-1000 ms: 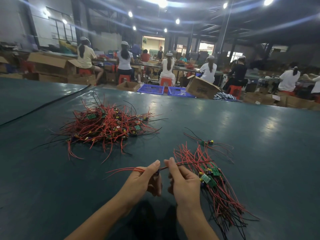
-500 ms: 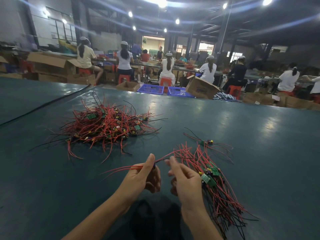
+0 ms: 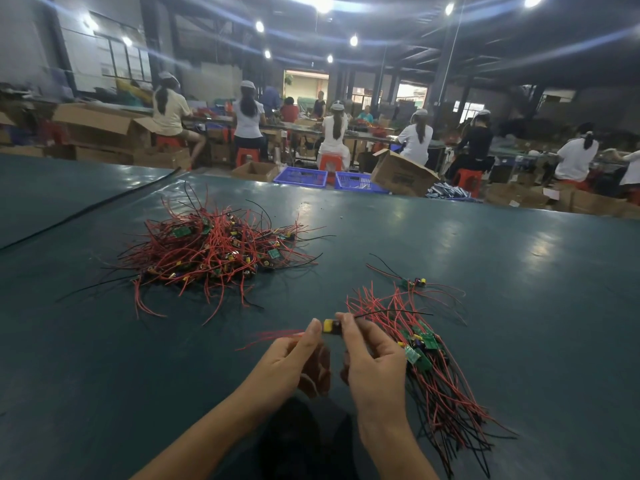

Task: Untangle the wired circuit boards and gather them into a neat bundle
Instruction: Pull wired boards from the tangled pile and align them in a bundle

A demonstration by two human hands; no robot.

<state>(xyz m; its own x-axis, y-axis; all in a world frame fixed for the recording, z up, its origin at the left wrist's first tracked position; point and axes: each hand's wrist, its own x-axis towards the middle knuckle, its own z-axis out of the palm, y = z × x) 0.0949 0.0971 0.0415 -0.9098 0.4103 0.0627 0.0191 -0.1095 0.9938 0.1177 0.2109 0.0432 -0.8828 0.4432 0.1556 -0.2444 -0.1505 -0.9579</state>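
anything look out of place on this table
One stray board lies alone past the bundle, apart from it and the tangled pile, wires splayed. The left hand and right hand pinch another board; nothing else stands out.

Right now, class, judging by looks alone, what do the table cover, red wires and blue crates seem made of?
Table cover: likely vinyl or rubber sheet, dark green, semi-gloss; soft bright reflections show on it. Red wires: probably plastic-insulated; they bend and curl freely. Blue crates: apparently moulded plastic; uniform colour, slotted walls.
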